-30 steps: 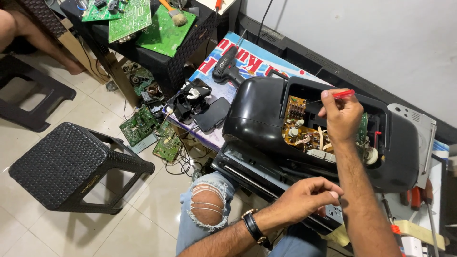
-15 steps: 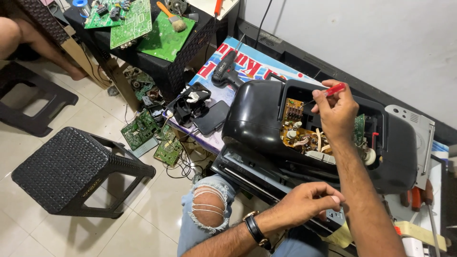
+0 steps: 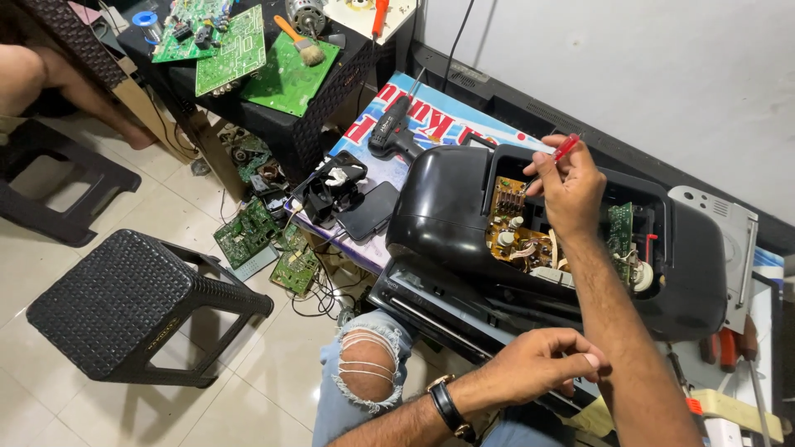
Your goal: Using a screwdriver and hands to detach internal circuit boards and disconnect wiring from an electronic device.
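So the right hand is pinching a red-handled screwdriver with its tip poked down into the open back of a black portable stereo, right over the brown circuit board on the left side of the cavity; the stereo sits tilted on top of a flat black player, near the middle of the scene. The left hand is down near the front edge, fingers curled loosely closed; can't tell if there's a small part in there or nothing at all.

Stuff I'd worry about: the tip looks close to those coils and wires, so a slip could probably scratch a trace or nick a lead; the left hand isn't visibly bracing the stereo, and since it's perched on another unit it could rock under pressure; a loose screw could drop inside the case and vanish among the parts; the cordless driver and phone to the left sit near the table edge, so an elbow bump might send them onto the boards on the floor.
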